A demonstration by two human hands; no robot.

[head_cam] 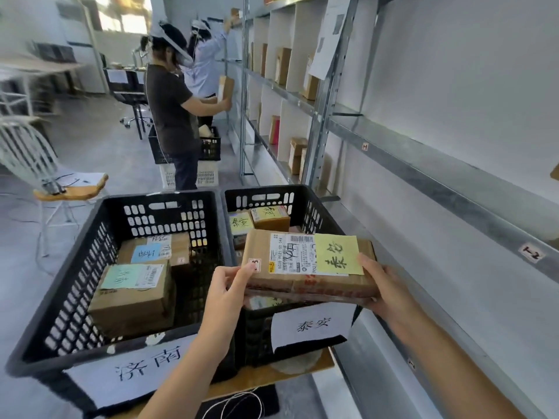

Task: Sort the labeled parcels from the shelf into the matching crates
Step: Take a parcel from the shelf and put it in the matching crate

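Both hands on the parcel [308, 261]: left hand [230, 285] pinching its left end, right hand [384, 285] wrapped round the right end, a grip clamped at both ends. It hangs flat, long axis running left to right, directly above the right crate [263, 192], whose tag [311, 325] seems to match the parcel's yellow label [338, 254]. Straight down looks right; the left crate [69, 282] sits alongside.

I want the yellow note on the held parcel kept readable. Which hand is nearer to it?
Right. The right hand grips the parcel with its thumb at a corner of the yellow note; the left hand pinches the opposite end.
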